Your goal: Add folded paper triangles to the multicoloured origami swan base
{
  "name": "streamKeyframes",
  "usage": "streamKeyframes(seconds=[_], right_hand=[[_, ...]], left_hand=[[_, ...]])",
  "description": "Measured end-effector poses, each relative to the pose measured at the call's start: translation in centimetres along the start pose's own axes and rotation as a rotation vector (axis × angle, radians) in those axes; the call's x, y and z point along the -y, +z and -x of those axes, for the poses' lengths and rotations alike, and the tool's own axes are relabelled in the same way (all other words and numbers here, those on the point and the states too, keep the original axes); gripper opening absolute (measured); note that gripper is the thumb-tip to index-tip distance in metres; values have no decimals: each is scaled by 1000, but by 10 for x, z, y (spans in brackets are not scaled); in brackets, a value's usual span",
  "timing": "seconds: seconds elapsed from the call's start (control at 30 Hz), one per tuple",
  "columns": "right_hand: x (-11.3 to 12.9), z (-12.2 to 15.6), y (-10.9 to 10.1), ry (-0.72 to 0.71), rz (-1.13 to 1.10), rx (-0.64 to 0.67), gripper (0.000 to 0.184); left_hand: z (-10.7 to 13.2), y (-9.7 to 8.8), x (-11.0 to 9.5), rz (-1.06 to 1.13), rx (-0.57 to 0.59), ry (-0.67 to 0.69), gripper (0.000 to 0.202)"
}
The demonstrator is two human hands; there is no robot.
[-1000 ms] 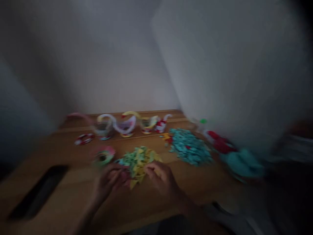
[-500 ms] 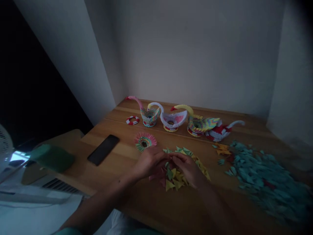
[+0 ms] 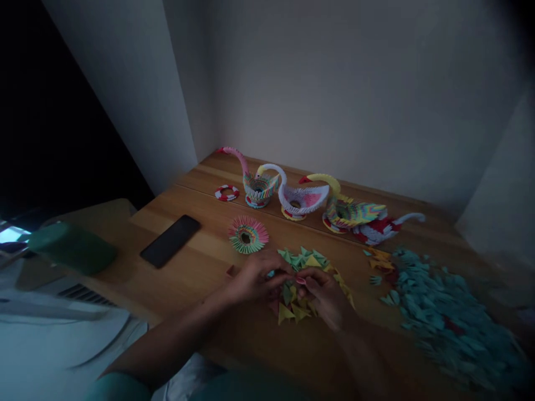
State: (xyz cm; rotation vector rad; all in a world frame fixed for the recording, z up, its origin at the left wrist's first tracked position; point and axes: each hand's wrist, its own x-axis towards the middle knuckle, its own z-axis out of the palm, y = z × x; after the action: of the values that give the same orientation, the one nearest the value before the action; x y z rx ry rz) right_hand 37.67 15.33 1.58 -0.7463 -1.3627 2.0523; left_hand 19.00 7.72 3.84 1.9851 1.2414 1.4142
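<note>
Above the heap of yellow folded pieces (image 3: 300, 313) and green folded pieces (image 3: 303, 259), near mid-table, both hands work close together. Right hand (image 3: 307, 281): thumb and forefinger brought together in a narrow pinch on a small pink folded piece (image 3: 301, 280). Left hand (image 3: 261, 275): fingers curled in, tips just beside the piece; whether they grip it too, I cannot tell.

Handling, my judgement: next to no weight, paper by its look, stiff along the creases, easily crushed or sprung loose. Best held near the folded edge with light fingertips.

Materials: yellow and green pieces are flat-faced, sharp-cornered triangles. Beyond my left hand sits a pink-and-green ring (image 3: 256, 225), its spiky rim flaring around a dark centre. Farther back, a white swan (image 3: 285, 192) shows a ribbed, curved neck. Smooth wood table (image 3: 209, 245) beneath, grain visible.
</note>
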Motion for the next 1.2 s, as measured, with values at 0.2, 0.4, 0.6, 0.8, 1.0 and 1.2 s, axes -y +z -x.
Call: streamKeyframes(seconds=[0.2,0.4,0.6,0.8,1.0,1.2], right_hand=[[-1,0,1,-17,28,-4,35],[4,1,4,19,11,22,33],[9,1,7,-4,38,51,31],[13,4,14,-8,71,11,33],[11,6,11,-23,94,-1,31],[10,7,8,-52,183,-54,35]], left_hand=[[-1,-1,-2,-35,62,114,23],[-1,-5,-5,11,55,121,28],[0,-8,-9,11,57,118,31],[1,-9,-10,52,56,116,36],[2,-9,-12,46,71,83,34],[3,-7,-10,-5,57,92,32]])
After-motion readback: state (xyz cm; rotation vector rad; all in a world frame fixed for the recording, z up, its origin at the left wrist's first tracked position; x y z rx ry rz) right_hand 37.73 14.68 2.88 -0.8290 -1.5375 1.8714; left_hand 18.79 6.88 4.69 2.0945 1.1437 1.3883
